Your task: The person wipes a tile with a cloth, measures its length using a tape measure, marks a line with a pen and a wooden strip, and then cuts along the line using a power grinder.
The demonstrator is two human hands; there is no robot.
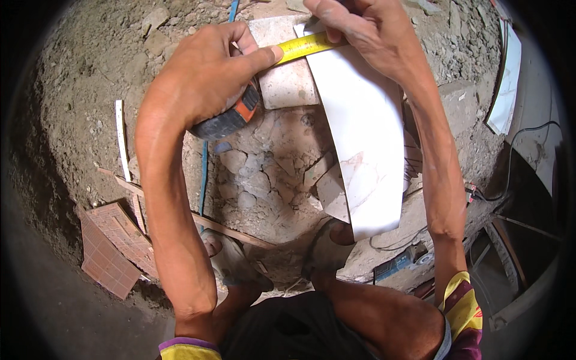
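Head: left hand point(201, 78) clamps flat tape point(303, 48) across smooth panel point(366, 132), right hand's point(379, 35) grip unclear

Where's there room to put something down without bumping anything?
Try the rough dirt left of the thin white strip, above the brown tiles, or the grey floor below those tiles. It's crowded in the middle: the left hand with the tape measure, the right hand, the white tile, and rubble underneath.

A building or renovation site
Rubble point(258, 183) and loose earth point(66, 90), broken brown tiles point(108, 258), a thin wooden strip point(237, 232) and a yellow tape measure point(303, 48) show it.
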